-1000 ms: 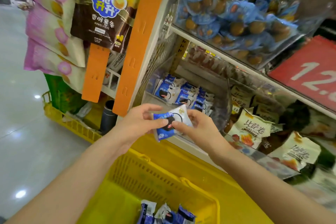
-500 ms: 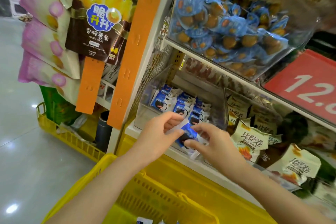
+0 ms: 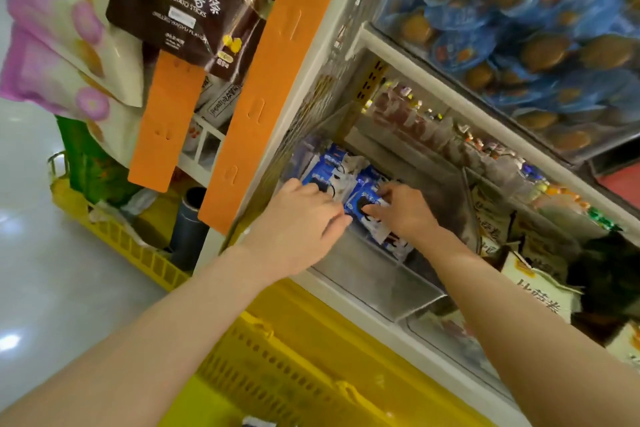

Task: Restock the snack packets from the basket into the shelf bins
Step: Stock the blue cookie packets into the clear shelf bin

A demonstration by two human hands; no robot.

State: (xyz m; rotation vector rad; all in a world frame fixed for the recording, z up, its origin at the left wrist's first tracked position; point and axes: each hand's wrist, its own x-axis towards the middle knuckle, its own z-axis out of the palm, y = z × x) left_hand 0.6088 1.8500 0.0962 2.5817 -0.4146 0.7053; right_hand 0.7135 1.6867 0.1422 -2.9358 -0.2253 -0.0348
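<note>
Both my hands reach into the clear shelf bin, which holds rows of blue-and-white snack packets. My right hand pinches one blue-and-white packet and holds it down among the others near the bin's front. My left hand lies beside it on the left, its fingers resting on the left row of packets and its thumb stretched toward the held packet. The yellow basket sits below my forearms; only a sliver of a packet shows in it at the bottom edge.
Orange hanging strips with potato-stick bags and pink bags hang left of the shelf. A bin of blue-wrapped snacks sits above. Beige packets fill the neighbouring bin on the right. A yellow crate stands on the floor.
Both hands have carried the packet from in front of the shelf down into the clear bin. The view has moved closer, and the basket's packets have dropped out of sight.
</note>
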